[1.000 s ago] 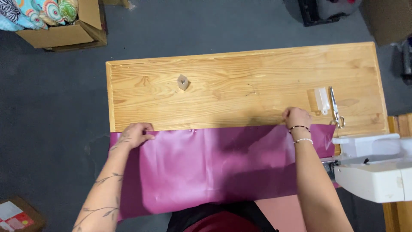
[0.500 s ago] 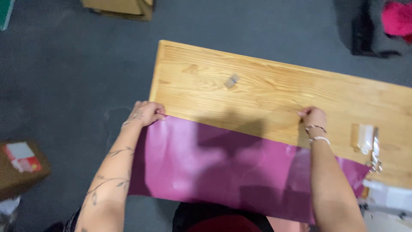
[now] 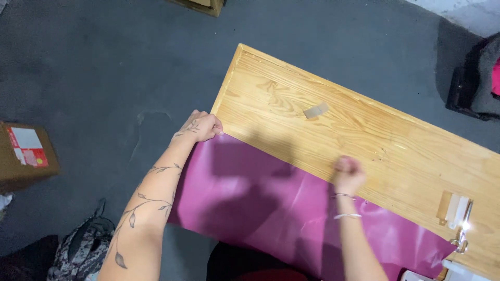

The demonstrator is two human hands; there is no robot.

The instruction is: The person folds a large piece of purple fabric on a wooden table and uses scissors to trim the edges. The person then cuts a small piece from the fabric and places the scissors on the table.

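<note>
Magenta sheet (image 3: 291,208), smooth and faintly glossy like vinyl or coated fabric, lay over the near long edge of the wooden tabletop (image 3: 396,151) and hung down toward the person's lap. Its long axis ran along that near edge, from the table's near-left corner toward the lower right, and its upper edge sat straight on the wood.

Her left hand (image 3: 200,126) was curled closed at the near-left corner of the tabletop, pinching the sheet's upper-left corner. Her right hand (image 3: 348,174) was balled into a loose fist on the sheet's upper edge, about midway along the near edge; it was blurred, so I could not tell whether the fingers actually held the material.

Pale pine made up the tabletop, with strong wavy grain and a flat rectangular shape. A small grey scrap of tape (image 3: 316,110) lay on the bare wood toward the far-left part. Near the right end sat a small white and tan piece (image 3: 454,207) beside metal scissors (image 3: 462,235). Dark grey carpet (image 3: 104,67) covered the floor, with a cardboard box (image 3: 23,156) off to the left.
</note>
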